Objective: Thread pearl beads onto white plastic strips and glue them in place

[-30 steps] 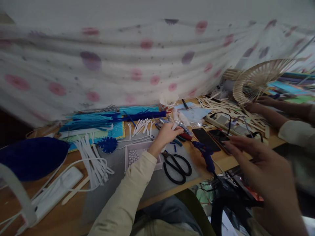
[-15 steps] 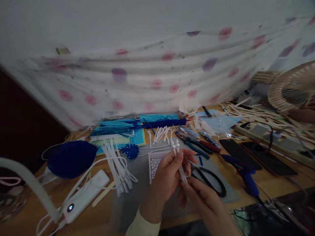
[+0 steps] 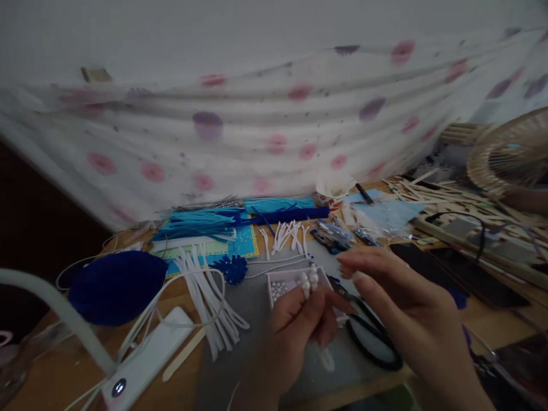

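Observation:
My left hand is closed around white fuzzy stems whose tips carry pearl beads. The looped lower end of the stems sticks out below the fingers. To the right, my right hand is raised with thumb and fingers apart and nothing between them. A small box of loose pearls sits just beyond my left hand, partly covered by it. Black-handled scissors lie between the hands on the grey mat. Several finished white beaded stems lie behind the box.
A bundle of white stems and a white power bank are on the left. Behind it rests a dark blue fuzzy oval. Blue stems lie at the back. Phones and wooden sticks occupy the right.
My right hand has let go of the stems, moved up and right, and opened. The left hand still holds them, slightly lower. The view has shifted a little.

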A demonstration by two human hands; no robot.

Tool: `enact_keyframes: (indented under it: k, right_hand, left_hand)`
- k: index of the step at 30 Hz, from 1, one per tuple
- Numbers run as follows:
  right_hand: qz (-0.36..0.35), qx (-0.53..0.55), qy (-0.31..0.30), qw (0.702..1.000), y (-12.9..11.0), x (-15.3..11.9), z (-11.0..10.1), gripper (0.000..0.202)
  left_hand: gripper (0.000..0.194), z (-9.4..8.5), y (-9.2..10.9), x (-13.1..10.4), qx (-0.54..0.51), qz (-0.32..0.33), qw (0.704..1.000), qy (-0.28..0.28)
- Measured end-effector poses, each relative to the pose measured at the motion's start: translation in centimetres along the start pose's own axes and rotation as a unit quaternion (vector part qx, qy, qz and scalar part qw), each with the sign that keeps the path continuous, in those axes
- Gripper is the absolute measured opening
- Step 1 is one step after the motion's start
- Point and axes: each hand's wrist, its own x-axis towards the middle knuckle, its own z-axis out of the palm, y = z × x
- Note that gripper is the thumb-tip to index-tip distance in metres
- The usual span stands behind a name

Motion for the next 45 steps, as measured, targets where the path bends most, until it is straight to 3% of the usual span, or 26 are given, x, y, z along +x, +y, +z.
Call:
enact_keyframes:
  k: [5, 11, 16, 19, 23, 27, 29, 30, 32, 34, 36, 39, 41, 45]
  right_hand:
    - [-0.041, -0.002, -0.045, 0.998, -0.7, 1.4, 2.2, 0.008]
    - [-0.085, -0.044, -0.095, 0.991, -0.5, 1.4, 2.0, 0.013]
    - [-0.154, -0.104, -0.09, 0.978, -0.4, 1.5, 2.0, 0.015]
    - [-0.155, -0.124, -0.043, 0.979, -0.3, 1.8, 1.9, 0.018]
    - [-0.109, -0.124, 0.022, 0.986, 0.1, 1.6, 0.0, 0.026]
    - [0.022, -0.158, 0.087, 0.983, 1.5, 0.3, -3.1, 0.04]
    - [0.072, -0.141, 0.117, 0.98, 2.5, -0.6, -3.9, 0.025]
    - [0.09, -0.11, 0.108, 0.984, 2.9, -1.0, -3.9, 0.027]
    - [0.125, -0.043, 0.014, 0.991, 3.2, -1.8, -3.1, 0.039]
    - [0.158, -0.009, -0.137, 0.978, 3.0, -2.6, -1.6, 0.025]
    - [0.167, 0.003, -0.223, 0.96, 2.6, -3.1, 0.0, 0.017]
    - [0.182, 0.025, -0.296, 0.937, 2.6, -2.6, 1.7, 0.017]
    - [0.201, 0.043, -0.345, 0.916, 3.3, -1.0, 2.4, 0.03]
    - [0.217, -0.06, -0.334, 0.915, 7.1, 4.8, 4.1, 0.045]
  left_hand:
    - [0.043, -0.2, -0.2, -0.9, 0.009, -0.027, 1.0, -0.004]
    - [0.045, 0.1, 0.3, -1.3, 0.022, -0.044, 0.999, -0.003]
    - [0.047, 0.7, 0.5, -1.3, -0.015, -0.065, 0.998, 0.001]
    - [0.045, 0.8, 0.5, -1.4, -0.05, -0.069, 0.996, 0.007]
    - [0.036, 0.5, 0.5, -1.2, -0.095, -0.064, 0.993, 0.024]
    - [0.031, 0.2, 0.5, -0.8, -0.128, -0.027, 0.989, 0.066]
    - [0.031, 0.2, 0.3, -0.5, -0.145, -0.006, 0.985, 0.093]
    - [0.031, 0.2, 0.1, -0.3, -0.153, -0.002, 0.982, 0.11]
    - [0.034, 0.2, -0.3, 0.0, -0.162, 0.002, 0.974, 0.158]
    - [0.038, 0.2, -0.8, 0.3, -0.152, 0.009, 0.966, 0.207]
    - [0.041, 0.0, -1.4, 0.5, -0.128, 0.023, 0.962, 0.238]
    - [0.043, -1.1, -2.3, 0.8, -0.076, 0.037, 0.965, 0.248]
    - [0.045, -2.2, -2.6, 0.8, -0.014, 0.037, 0.967, 0.252]
    - [0.048, -4.9, -2.7, 0.0, 0.142, 0.041, 0.94, 0.308]
